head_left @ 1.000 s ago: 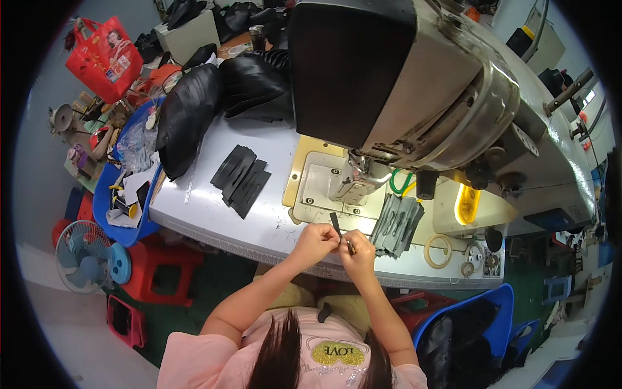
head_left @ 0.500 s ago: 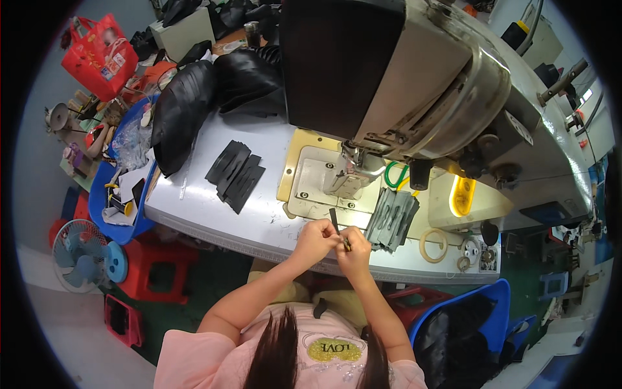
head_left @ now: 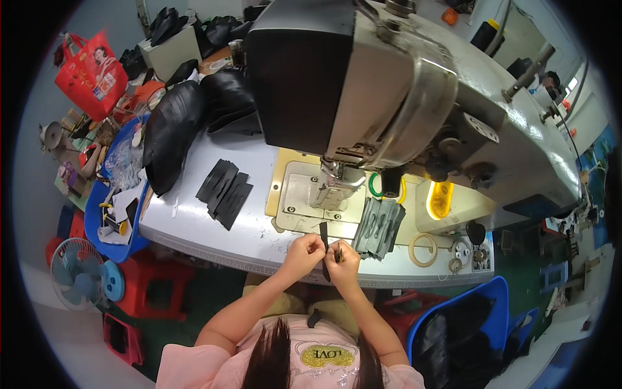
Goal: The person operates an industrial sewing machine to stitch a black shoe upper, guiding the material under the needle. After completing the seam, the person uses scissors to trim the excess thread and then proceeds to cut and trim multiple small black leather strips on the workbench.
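Note:
Close to the table's front edge, my left hand pinches a narrow black strip that looks like leather or fabric. The strip stands out above my fingers and hangs down between both hands. My right hand is closed beside it, fingers curled round a small dark tool with a brassy glint; its kind is too small to make out. A sewing machine rises just beyond my hands. To my right lies a bundle of dark grey strips, and further left a fanned pile of black pieces.
Large black leather pieces rest on the table's left side. A blue bin stands left, with a fan and red stool below. Right of the bundle lies a tape roll; another blue bin is lower right.
The black strip now stands more upright and shows below my hands too. My hands stay close together. The whole view has shifted slightly, with the machine further left.

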`<state>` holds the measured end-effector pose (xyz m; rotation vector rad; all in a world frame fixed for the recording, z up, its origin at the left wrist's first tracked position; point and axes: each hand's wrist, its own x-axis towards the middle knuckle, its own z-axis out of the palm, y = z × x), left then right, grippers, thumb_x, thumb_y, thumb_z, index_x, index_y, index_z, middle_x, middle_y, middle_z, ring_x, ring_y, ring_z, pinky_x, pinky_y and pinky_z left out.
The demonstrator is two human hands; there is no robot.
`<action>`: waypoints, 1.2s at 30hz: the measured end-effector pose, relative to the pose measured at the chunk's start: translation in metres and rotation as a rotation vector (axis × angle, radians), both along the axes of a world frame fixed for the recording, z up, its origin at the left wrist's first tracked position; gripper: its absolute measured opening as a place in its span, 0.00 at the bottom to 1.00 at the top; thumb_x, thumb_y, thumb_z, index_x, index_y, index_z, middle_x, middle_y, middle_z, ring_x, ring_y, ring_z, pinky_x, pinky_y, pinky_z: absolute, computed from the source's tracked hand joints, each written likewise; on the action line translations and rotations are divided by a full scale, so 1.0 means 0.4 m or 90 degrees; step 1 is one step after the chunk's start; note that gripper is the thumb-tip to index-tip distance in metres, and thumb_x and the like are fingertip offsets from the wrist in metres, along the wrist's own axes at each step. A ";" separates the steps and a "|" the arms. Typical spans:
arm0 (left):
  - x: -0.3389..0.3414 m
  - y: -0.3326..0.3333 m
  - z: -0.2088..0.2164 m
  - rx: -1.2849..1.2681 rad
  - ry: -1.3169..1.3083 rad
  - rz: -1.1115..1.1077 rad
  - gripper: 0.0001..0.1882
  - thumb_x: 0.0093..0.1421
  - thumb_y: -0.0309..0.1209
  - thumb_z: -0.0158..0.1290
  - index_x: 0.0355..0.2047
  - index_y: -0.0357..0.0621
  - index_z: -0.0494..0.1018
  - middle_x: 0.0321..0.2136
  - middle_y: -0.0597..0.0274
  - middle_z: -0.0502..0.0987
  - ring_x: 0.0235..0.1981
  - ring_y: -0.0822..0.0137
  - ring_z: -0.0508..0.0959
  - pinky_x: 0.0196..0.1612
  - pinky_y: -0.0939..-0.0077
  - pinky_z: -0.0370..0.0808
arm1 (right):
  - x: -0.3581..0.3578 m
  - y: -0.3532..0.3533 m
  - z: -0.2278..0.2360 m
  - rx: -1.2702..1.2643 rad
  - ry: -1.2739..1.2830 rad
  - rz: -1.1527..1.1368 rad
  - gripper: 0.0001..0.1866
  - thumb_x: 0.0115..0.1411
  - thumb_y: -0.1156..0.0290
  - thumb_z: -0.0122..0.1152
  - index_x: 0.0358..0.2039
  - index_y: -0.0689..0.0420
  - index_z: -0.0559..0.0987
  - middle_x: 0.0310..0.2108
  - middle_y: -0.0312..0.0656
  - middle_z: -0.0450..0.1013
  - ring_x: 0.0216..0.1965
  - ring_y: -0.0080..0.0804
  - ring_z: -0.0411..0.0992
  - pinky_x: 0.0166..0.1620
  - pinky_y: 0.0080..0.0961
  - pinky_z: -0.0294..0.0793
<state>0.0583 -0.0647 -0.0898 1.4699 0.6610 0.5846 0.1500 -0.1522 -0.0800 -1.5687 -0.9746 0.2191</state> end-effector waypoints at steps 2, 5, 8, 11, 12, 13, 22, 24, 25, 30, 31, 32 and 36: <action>-0.003 0.001 0.006 0.019 0.007 -0.023 0.10 0.51 0.27 0.56 0.21 0.38 0.65 0.14 0.67 0.67 0.17 0.79 0.64 0.20 0.80 0.63 | -0.004 -0.001 0.006 0.025 0.003 0.019 0.06 0.46 0.85 0.56 0.19 0.63 0.68 0.18 0.39 0.65 0.18 0.25 0.61 0.23 0.21 0.61; 0.006 -0.006 0.010 0.050 0.009 -0.070 0.13 0.54 0.30 0.56 0.22 0.39 0.63 0.14 0.65 0.66 0.16 0.77 0.63 0.20 0.78 0.61 | -0.005 -0.020 0.016 0.031 0.005 0.002 0.06 0.47 0.85 0.55 0.20 0.63 0.68 0.19 0.40 0.65 0.19 0.25 0.61 0.24 0.21 0.61; 0.032 -0.022 0.035 0.171 0.002 -0.088 0.12 0.58 0.29 0.51 0.23 0.38 0.62 0.13 0.58 0.65 0.15 0.66 0.63 0.20 0.72 0.62 | 0.010 -0.033 0.002 0.045 0.049 -0.031 0.06 0.50 0.84 0.54 0.21 0.62 0.68 0.19 0.38 0.65 0.20 0.23 0.62 0.25 0.20 0.62; 0.065 -0.033 0.066 0.167 0.019 -0.106 0.11 0.58 0.27 0.49 0.23 0.37 0.61 0.14 0.53 0.66 0.16 0.58 0.64 0.21 0.68 0.62 | 0.045 -0.049 -0.015 0.093 0.110 -0.052 0.06 0.53 0.84 0.52 0.23 0.60 0.68 0.22 0.35 0.66 0.23 0.20 0.63 0.27 0.18 0.64; 0.074 -0.027 0.060 0.182 0.029 -0.086 0.11 0.58 0.27 0.49 0.23 0.37 0.61 0.14 0.53 0.65 0.15 0.59 0.65 0.21 0.68 0.62 | 0.066 -0.064 -0.013 0.132 0.166 -0.076 0.06 0.53 0.85 0.50 0.24 0.58 0.67 0.25 0.35 0.65 0.26 0.20 0.63 0.30 0.16 0.64; 0.084 -0.018 0.049 0.197 0.039 -0.066 0.11 0.58 0.27 0.49 0.23 0.37 0.61 0.14 0.53 0.65 0.15 0.59 0.66 0.21 0.68 0.62 | 0.096 -0.082 -0.004 0.171 0.221 -0.101 0.07 0.53 0.85 0.48 0.24 0.57 0.67 0.27 0.36 0.65 0.28 0.19 0.63 0.33 0.15 0.64; 0.281 0.012 0.041 0.273 0.050 -0.031 0.11 0.57 0.32 0.54 0.24 0.40 0.66 0.15 0.58 0.71 0.13 0.65 0.69 0.20 0.73 0.67 | 0.346 -0.093 -0.061 -0.071 0.260 -0.234 0.11 0.58 0.68 0.53 0.24 0.64 0.71 0.16 0.37 0.68 0.15 0.25 0.62 0.22 0.23 0.61; 0.283 0.018 0.043 0.404 0.057 0.052 0.09 0.54 0.30 0.57 0.25 0.38 0.70 0.18 0.57 0.72 0.16 0.66 0.71 0.20 0.70 0.66 | 0.321 -0.050 -0.053 -0.075 0.059 -0.249 0.13 0.58 0.67 0.53 0.26 0.65 0.72 0.19 0.41 0.71 0.21 0.32 0.66 0.29 0.29 0.65; 0.266 0.017 0.045 0.437 0.058 0.077 0.09 0.54 0.30 0.57 0.25 0.38 0.70 0.18 0.56 0.72 0.17 0.63 0.71 0.20 0.69 0.66 | 0.307 -0.053 -0.039 -0.077 0.058 -0.247 0.11 0.58 0.68 0.53 0.31 0.65 0.74 0.23 0.46 0.72 0.28 0.33 0.69 0.35 0.31 0.68; 0.060 0.082 0.043 0.495 0.139 0.145 0.07 0.51 0.30 0.56 0.26 0.40 0.71 0.22 0.56 0.72 0.24 0.54 0.74 0.27 0.63 0.70 | 0.253 -0.071 -0.004 -0.021 -0.043 -0.349 0.08 0.58 0.73 0.51 0.34 0.64 0.74 0.31 0.45 0.73 0.32 0.33 0.69 0.40 0.29 0.69; 0.016 0.122 0.032 0.565 0.177 0.197 0.07 0.51 0.29 0.56 0.27 0.40 0.71 0.22 0.55 0.71 0.25 0.54 0.73 0.28 0.64 0.70 | 0.254 -0.079 -0.012 0.012 -0.035 -0.359 0.07 0.58 0.75 0.51 0.34 0.64 0.74 0.30 0.43 0.72 0.32 0.32 0.69 0.39 0.27 0.68; -0.037 0.169 0.019 0.631 0.217 0.255 0.06 0.51 0.28 0.56 0.27 0.39 0.72 0.23 0.55 0.71 0.26 0.54 0.73 0.28 0.64 0.70 | 0.250 -0.080 -0.021 0.044 -0.028 -0.362 0.06 0.58 0.77 0.51 0.34 0.64 0.74 0.30 0.41 0.71 0.31 0.31 0.68 0.38 0.26 0.68; -0.176 0.286 0.039 0.799 0.442 0.379 0.08 0.49 0.28 0.56 0.28 0.37 0.71 0.29 0.55 0.68 0.32 0.54 0.70 0.33 0.65 0.71 | 0.211 -0.060 0.002 0.072 -0.002 -0.299 0.03 0.58 0.80 0.51 0.32 0.64 0.73 0.29 0.37 0.68 0.29 0.22 0.64 0.35 0.19 0.65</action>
